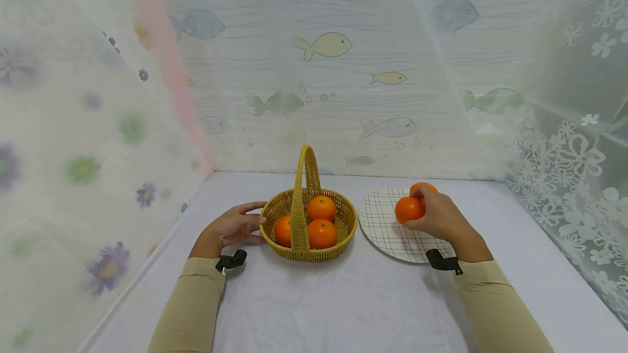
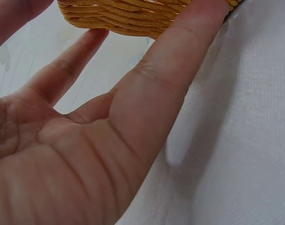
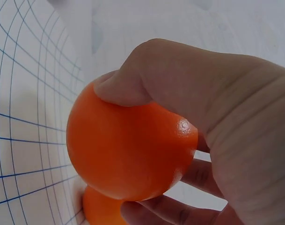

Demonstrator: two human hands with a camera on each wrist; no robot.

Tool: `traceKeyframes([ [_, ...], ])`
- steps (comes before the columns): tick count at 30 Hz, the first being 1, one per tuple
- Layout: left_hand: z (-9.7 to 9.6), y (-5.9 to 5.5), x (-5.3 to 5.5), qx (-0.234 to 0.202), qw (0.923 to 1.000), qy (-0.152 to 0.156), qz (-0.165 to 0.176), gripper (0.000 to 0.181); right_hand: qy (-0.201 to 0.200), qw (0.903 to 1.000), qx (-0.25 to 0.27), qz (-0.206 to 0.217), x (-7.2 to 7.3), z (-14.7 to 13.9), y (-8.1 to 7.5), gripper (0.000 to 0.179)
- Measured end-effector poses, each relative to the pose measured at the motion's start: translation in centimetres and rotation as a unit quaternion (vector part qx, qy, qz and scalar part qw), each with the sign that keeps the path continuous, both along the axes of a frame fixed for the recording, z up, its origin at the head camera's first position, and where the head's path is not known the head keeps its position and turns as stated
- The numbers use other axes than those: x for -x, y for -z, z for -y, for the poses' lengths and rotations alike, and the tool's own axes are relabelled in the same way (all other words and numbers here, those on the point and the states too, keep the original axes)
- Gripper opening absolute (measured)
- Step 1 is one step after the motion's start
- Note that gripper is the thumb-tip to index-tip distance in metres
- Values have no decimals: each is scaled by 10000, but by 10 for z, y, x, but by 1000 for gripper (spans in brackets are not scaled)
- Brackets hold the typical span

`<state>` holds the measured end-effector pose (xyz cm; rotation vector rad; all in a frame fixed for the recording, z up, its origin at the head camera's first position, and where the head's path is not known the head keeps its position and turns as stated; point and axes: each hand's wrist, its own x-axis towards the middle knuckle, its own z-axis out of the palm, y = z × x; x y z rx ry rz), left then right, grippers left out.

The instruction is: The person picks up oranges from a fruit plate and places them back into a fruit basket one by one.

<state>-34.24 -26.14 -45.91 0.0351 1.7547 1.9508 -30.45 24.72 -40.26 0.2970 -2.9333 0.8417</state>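
My left hand (image 1: 235, 226) touches the left side of a yellow wicker basket (image 1: 314, 255) with its fingers extended. In the left wrist view, fingertips meet the woven wall of the basket (image 2: 119, 18). Three oranges (image 1: 321, 234) lie inside it, around the upright handle. Over a round white plate (image 1: 380, 227) with a grid pattern, my right hand (image 1: 439, 217) grips an orange (image 1: 409, 210) between thumb and fingers. A second orange (image 1: 423, 186) is on the plate just behind the held one, partly hidden by the hand; the right wrist view shows it beneath the held orange (image 3: 128, 145).
A white cloth (image 1: 343, 309) covers the table. Sheer curtains with fish prints (image 1: 324, 45) hang behind the table's back edge, with flowered ones (image 1: 83, 168) along the sides. The basket's tall arched handle (image 1: 298, 195) rises above its rim, left of the plate.
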Motion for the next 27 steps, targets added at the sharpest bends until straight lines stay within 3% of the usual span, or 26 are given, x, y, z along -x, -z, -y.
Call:
traceKeyframes([
  [27, 0, 1, 1, -79, 10000, 3, 46, 60, -191, 9964, 390, -726, -4, 14, -7, 70],
])
